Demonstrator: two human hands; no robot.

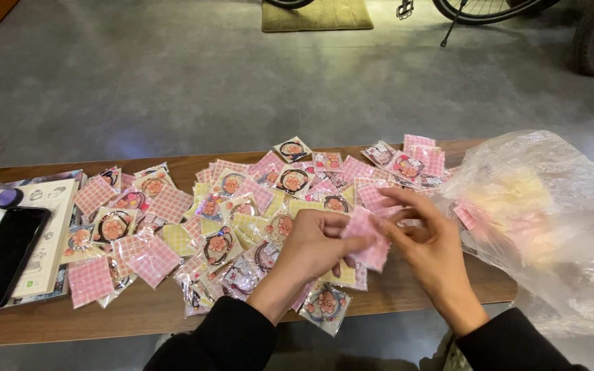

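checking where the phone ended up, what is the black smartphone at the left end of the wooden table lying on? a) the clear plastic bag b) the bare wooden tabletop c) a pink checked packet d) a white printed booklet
d: the black smartphone lies screen-up on the white printed booklet, far from the clear plastic bag at the right end.
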